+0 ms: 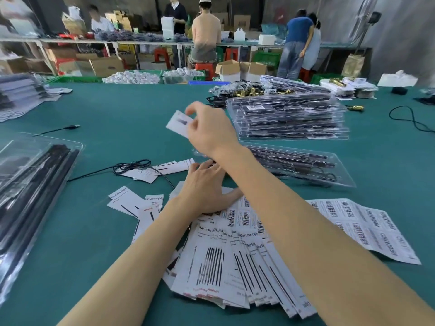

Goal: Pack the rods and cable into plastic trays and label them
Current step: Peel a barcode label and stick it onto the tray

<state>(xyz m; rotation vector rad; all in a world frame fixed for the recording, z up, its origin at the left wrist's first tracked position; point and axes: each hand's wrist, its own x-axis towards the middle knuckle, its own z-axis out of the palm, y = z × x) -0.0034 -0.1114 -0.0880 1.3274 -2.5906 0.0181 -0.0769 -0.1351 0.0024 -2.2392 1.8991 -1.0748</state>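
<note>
Nearest on the green worktop [98,243] lies a fanned heap of printed cards [226,262], white with black rod drawings and "Grow Light" lettering. Just right of it, partly under the right forearm, are barcode label sheets [367,224].

The left hand [204,187] rests on the far edge of the heap, fingers spread and nearly straight, pressing on the papers and gripping nothing. Left of it sit a few loose cards [127,201]. At the left edge a clear plastic tray [47,165] holds long black rods [35,175].

A little farther, a thin black cable [131,164] is coiled on the worktop across more cards [164,169]. To the right, behind the right wrist, a packed tray [306,163] lies flat with rods and a cable inside.

The right hand [211,130] is raised above the worktop, its fingers and thumb pinching a small white card [177,123], blurred.

Beyond it to the right stands a stack of filled trays [289,118], the top one bearing a label. Behind that are brass-coloured fittings [249,91] in bags. Another cable end [70,127] lies far left.

Across the room, people [206,34] stand and sit at a long bench [141,42] with boxes.
</note>
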